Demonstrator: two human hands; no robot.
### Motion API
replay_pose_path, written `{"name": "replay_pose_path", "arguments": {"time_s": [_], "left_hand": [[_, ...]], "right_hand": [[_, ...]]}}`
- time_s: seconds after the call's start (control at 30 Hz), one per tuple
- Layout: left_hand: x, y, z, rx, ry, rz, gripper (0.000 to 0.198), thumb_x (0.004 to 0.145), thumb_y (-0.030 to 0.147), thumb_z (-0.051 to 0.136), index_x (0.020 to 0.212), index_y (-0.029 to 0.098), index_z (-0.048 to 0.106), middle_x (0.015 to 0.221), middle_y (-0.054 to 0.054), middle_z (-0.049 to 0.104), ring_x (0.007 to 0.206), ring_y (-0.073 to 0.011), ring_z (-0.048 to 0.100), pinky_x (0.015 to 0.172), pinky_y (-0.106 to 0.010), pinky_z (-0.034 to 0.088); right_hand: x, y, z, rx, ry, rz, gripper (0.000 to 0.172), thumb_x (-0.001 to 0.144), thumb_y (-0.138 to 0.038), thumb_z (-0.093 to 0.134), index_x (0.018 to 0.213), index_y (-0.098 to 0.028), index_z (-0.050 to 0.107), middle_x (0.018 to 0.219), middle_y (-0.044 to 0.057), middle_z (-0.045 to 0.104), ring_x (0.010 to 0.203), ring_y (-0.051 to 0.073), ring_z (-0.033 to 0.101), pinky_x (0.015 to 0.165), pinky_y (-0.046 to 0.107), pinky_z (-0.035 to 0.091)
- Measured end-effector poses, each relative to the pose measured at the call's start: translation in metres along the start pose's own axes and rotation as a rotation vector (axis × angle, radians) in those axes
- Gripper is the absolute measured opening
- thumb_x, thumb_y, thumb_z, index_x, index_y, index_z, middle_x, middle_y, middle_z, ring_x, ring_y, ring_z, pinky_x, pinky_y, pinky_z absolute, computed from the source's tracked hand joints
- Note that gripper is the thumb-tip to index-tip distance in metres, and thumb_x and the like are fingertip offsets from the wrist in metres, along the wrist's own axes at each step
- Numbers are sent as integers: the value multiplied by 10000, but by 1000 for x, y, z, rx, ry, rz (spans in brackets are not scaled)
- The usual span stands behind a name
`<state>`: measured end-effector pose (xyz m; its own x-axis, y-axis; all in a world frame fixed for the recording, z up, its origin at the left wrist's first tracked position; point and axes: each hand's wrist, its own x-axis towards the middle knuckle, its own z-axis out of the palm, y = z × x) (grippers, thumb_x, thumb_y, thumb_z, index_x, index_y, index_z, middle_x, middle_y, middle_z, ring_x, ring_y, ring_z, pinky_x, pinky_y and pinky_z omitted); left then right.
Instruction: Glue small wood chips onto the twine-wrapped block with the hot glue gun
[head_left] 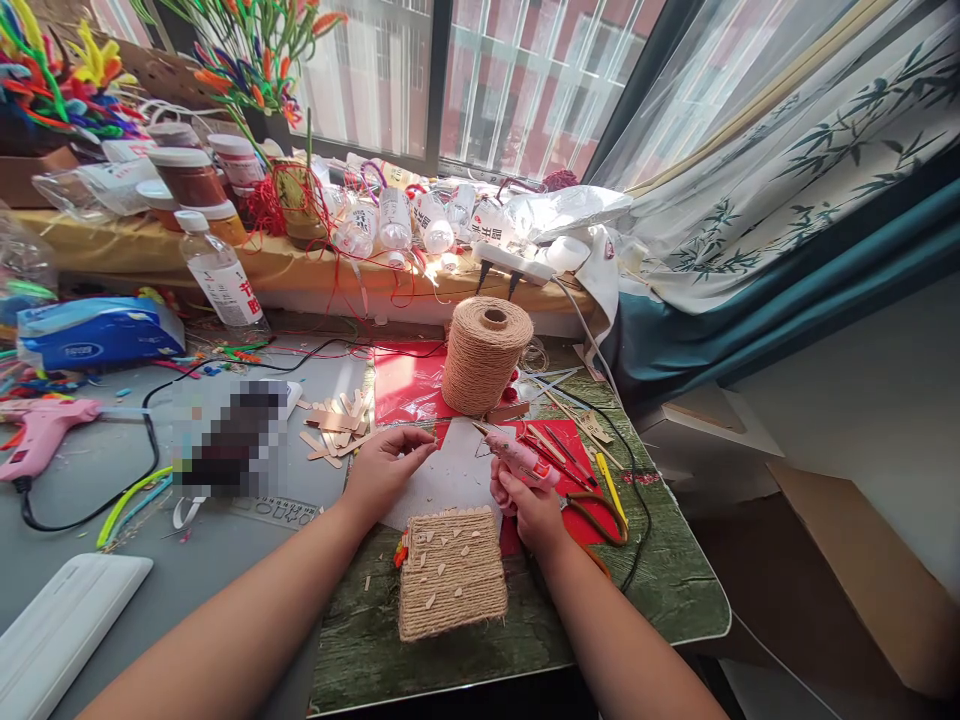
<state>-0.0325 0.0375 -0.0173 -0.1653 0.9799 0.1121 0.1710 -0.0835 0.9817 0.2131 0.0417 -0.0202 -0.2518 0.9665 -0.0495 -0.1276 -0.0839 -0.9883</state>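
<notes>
My right hand [531, 505] is closed around a pink glue gun [519, 456] whose nozzle points left, toward my other hand. My left hand [384, 468] pinches something small between thumb and fingers, just in front of the nozzle; I cannot make out what it is. Both hands hover over a white sheet [450, 480]. Right below them lies a twine-wrapped square piece [451, 574] with small wooden chips stuck on it. A big spool of jute twine [484, 354] stands upright behind the hands.
A pile of cut wooden sticks [337, 425] lies to the left of my hand. A second pink glue gun [41, 432] rests at the far left with its black cord. Orange-handled scissors [596, 515], skewers and a power strip [517, 262] are at right. Bottles and jars crowd the sill.
</notes>
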Motion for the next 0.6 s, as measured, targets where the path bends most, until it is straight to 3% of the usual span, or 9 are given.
{"name": "replay_pose_path", "arguments": {"time_s": [0.1,0.23,0.6], "left_hand": [[4,-2,-2,-170,64,-72,270,806,447,833,930,214,776,919,-45,775,848,-195,694,794,-313,542],[11,0,-7,-285,183,-124,319,777,433,864,965,193,772,961,-65,768,879,-199,685,802,-312,537],[12,-1,-6,-318,176,-130,326,760,436,880,945,188,776,930,-66,764,835,-192,674,760,-308,525]], "right_hand": [[5,-7,-2,231,107,-74,195,841,-389,728,902,-218,656,778,-7,566,555,102,439,507,249,363],[13,-17,-7,325,258,-165,118,848,-325,691,848,-224,630,844,-4,567,564,101,437,532,267,399],[13,-9,-5,374,175,-127,138,862,-291,704,974,-221,666,880,-7,578,564,84,445,526,249,387]]}}
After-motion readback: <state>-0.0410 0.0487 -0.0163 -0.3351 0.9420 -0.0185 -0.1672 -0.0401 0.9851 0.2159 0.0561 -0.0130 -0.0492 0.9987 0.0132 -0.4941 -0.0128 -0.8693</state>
